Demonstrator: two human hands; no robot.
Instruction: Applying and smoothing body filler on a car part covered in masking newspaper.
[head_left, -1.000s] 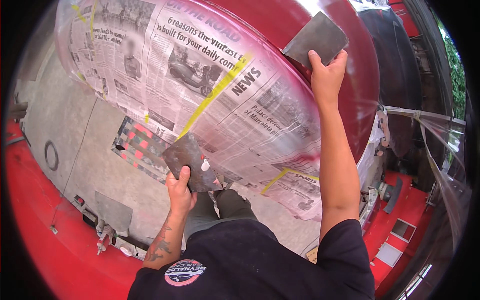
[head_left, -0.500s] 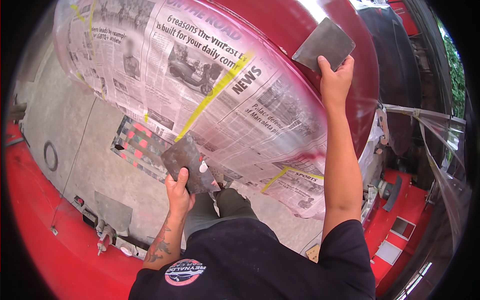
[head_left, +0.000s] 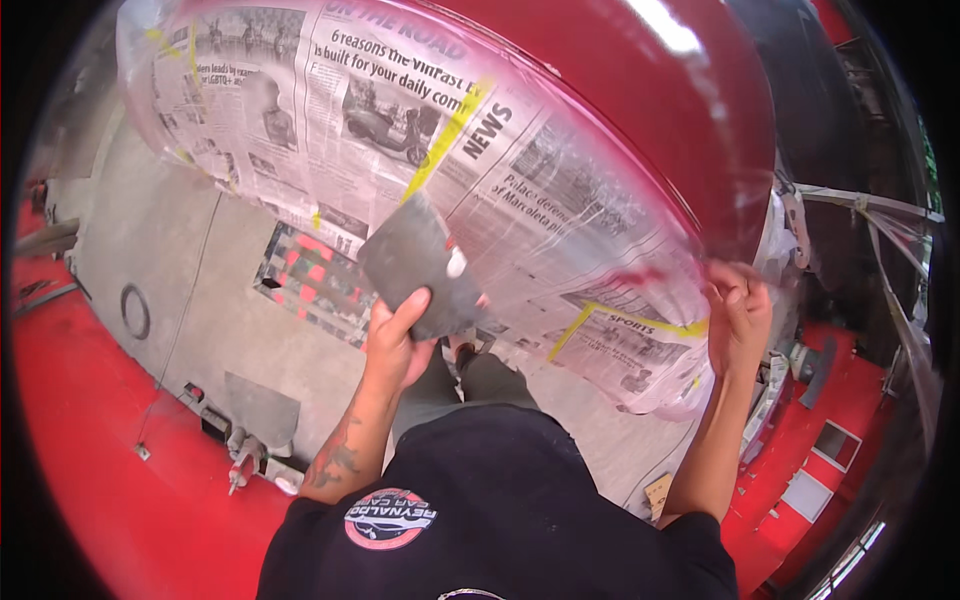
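Observation:
My left hand (head_left: 398, 345) grips a dark grey flat plate (head_left: 405, 262), thumb on top. A white dab (head_left: 456, 263) and a little red lie near the plate's right edge. My right hand (head_left: 738, 315), its fingers curled, is by the lower right of a red car panel (head_left: 640, 110), beside the papered part. The square grey spreader in it is hard to make out; only a blurred thin edge shows at the fingertips. Newspaper masking (head_left: 420, 110) under clear film and yellow tape (head_left: 445, 145) covers the curved part below the panel.
A red surface (head_left: 120, 400) curves along the left, with a spray gun (head_left: 245, 460) near it. A black ring (head_left: 135, 310) lies on the concrete floor (head_left: 170, 230). Framed pieces (head_left: 805, 495) rest on a red surface at right. Plastic film (head_left: 905, 300) hangs at far right.
My right hand has come down from the upper red panel to its lower right end, and the square spreader has turned nearly out of sight. My left hand and plate have risen slightly rightward.

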